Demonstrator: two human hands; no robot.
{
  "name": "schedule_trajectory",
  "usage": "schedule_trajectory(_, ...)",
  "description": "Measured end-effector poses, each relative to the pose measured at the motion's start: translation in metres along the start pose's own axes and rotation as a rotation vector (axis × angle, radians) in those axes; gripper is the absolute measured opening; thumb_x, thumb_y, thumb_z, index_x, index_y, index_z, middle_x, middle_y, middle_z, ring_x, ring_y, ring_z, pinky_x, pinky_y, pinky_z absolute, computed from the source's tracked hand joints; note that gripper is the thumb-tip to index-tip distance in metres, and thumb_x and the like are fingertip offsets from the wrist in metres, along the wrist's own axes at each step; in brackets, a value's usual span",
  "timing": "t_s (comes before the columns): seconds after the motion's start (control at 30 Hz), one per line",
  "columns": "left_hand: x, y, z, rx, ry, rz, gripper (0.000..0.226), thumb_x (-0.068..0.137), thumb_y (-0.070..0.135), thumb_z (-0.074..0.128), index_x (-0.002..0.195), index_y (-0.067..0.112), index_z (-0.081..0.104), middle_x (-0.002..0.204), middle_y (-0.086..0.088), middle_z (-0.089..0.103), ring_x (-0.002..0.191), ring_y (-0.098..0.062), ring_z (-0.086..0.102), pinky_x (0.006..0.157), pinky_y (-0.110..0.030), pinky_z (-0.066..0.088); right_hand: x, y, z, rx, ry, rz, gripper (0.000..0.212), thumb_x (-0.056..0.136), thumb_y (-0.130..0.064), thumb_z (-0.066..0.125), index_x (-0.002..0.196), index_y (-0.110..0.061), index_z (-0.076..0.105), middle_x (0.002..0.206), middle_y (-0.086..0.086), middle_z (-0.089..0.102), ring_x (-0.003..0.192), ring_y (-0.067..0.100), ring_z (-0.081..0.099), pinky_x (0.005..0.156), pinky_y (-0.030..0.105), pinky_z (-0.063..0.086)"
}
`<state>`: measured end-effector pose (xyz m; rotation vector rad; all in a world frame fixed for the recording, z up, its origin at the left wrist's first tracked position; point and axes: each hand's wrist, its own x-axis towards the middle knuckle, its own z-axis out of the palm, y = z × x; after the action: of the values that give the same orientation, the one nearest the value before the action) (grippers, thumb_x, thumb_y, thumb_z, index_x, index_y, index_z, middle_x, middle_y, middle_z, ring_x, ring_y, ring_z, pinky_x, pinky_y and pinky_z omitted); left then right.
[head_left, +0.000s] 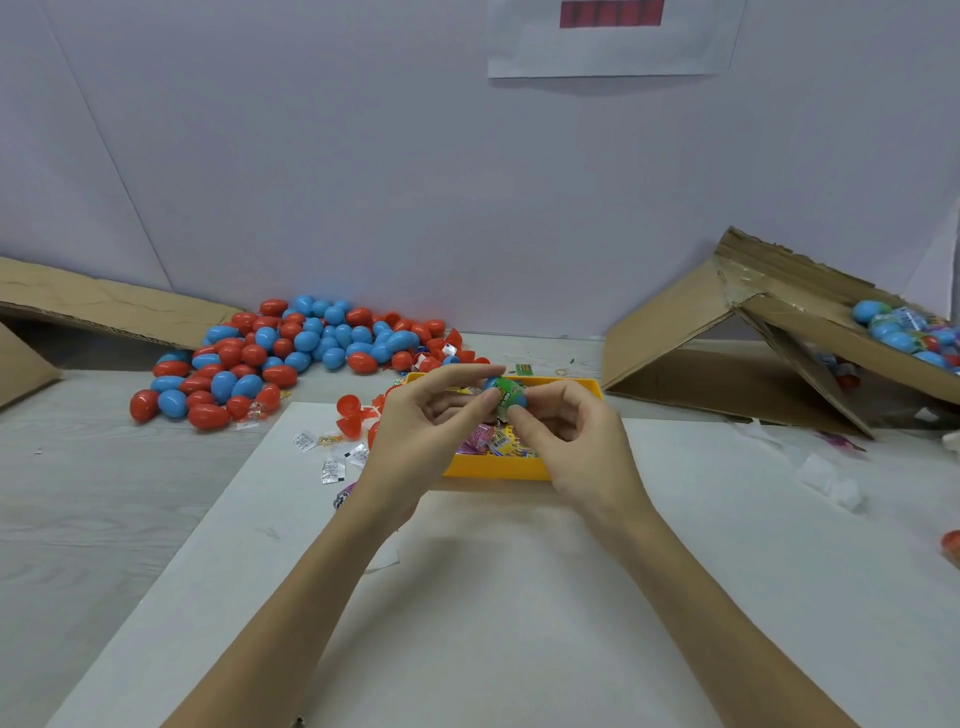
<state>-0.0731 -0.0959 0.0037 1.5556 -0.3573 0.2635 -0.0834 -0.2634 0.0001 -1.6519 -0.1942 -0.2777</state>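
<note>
Two hands (511, 415), one wrapped egg (505, 397)

You hold one wrapped egg (505, 395) between two hands, your left hand (426, 415) and right hand (571, 436). There is one yellow tray (498, 467) and two cardboard boxes, the left box (104, 306) and the right box (727, 332). The loose red and blue eggs (291, 353) number dozens, too many to count exactly.

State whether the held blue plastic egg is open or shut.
Shut: the blue plastic egg looks whole, a green label wrapped round its middle.
</note>
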Motion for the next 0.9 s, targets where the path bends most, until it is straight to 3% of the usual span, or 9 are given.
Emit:
schedule_trajectory(0.1, 0.002, 0.001, -0.003, 0.007, -0.035, 0.021, 0.033, 0.092, 0.01, 0.075, 0.122, 0.024, 0.072, 0.116, 0.006, 0.075, 0.108, -0.015, 0.072, 0.085, -0.021, 0.057, 0.0, -0.004, 0.002, 0.212, -0.043, 0.166, 0.022, 0.1, -0.026, 0.065, 0.118, -0.015, 0.069, 0.103, 0.003, 0.078, 0.094, 0.016, 0.076, 0.076, 0.025, 0.061)
schedule_trajectory(0.27, 0.001, -0.001, -0.001, 0.081, -0.068, 0.045, 0.03, 0.093, 0.015, 0.073, 0.122, 0.024, 0.073, 0.118, 0.011, 0.074, 0.114, -0.01, 0.068, 0.087, -0.021, 0.057, -0.001, -0.004, -0.003, 0.18, 0.035, 0.096, 0.014, 0.096, -0.016, 0.07, 0.109, -0.014, 0.074, 0.098, 0.0, 0.079, 0.093, 0.014, 0.076, 0.078, 0.022, 0.061)
schedule_trajectory(0.4, 0.001, -0.002, 0.003, 0.088, 0.008, 0.021, 0.026, 0.092, 0.029, 0.075, 0.117, 0.024, 0.074, 0.106, 0.01, 0.076, 0.098, -0.011, 0.073, 0.079, -0.02, 0.058, 0.0, -0.005, -0.004, 0.075, 0.042, 0.021, 0.021, 0.091, -0.013, 0.076, 0.111, -0.018, 0.074, 0.101, -0.004, 0.077, 0.097, 0.009, 0.074, 0.083, 0.025, 0.061)
schedule_trajectory(0.57, 0.001, -0.008, 0.004, 0.071, 0.06, 0.019, 0.022, 0.089, 0.022, 0.077, 0.11, 0.019, 0.077, 0.098, 0.009, 0.078, 0.094, -0.009, 0.074, 0.078, -0.016, 0.056, 0.0, -0.002, -0.002, 0.067, 0.02, 0.024, 0.023, 0.096, -0.014, 0.071, 0.118, -0.017, 0.072, 0.104, -0.001, 0.076, 0.097, 0.012, 0.074, 0.081, 0.025, 0.061)
schedule_trajectory(0.7, 0.002, -0.01, 0.002, 0.114, 0.027, 0.053, 0.023, 0.092, 0.019, 0.074, 0.114, 0.015, 0.078, 0.103, 0.004, 0.078, 0.098, -0.01, 0.074, 0.082, -0.019, 0.057, 0.0, 0.0, -0.003, 0.018, -0.011, 0.049, 0.014, 0.095, -0.015, 0.071, 0.108, -0.012, 0.074, 0.092, 0.002, 0.078, 0.082, 0.016, 0.077, 0.072, 0.023, 0.06)
schedule_trajectory(0.83, 0.003, -0.016, 0.004, 0.145, 0.015, 0.011, 0.018, 0.097, 0.02, 0.067, 0.105, 0.033, 0.076, 0.094, 0.004, 0.078, 0.088, -0.016, 0.075, 0.073, -0.019, 0.058, 0.003, 0.003, -0.004, -0.079, -0.011, 0.062, 0.014, 0.096, -0.019, 0.071, 0.102, -0.006, 0.073, 0.081, 0.008, 0.076, 0.07, 0.02, 0.074, 0.063, 0.028, 0.059)
schedule_trajectory(0.9, 0.003, -0.02, 0.004, 0.201, 0.049, -0.021, 0.018, 0.101, 0.024, 0.062, 0.11, 0.031, 0.075, 0.094, 0.008, 0.077, 0.088, -0.017, 0.075, 0.073, -0.023, 0.059, 0.006, 0.005, -0.009, -0.087, -0.007, 0.119, 0.018, 0.098, -0.019, 0.068, 0.106, -0.004, 0.073, 0.081, 0.011, 0.076, 0.069, 0.019, 0.072, 0.063, 0.028, 0.057)
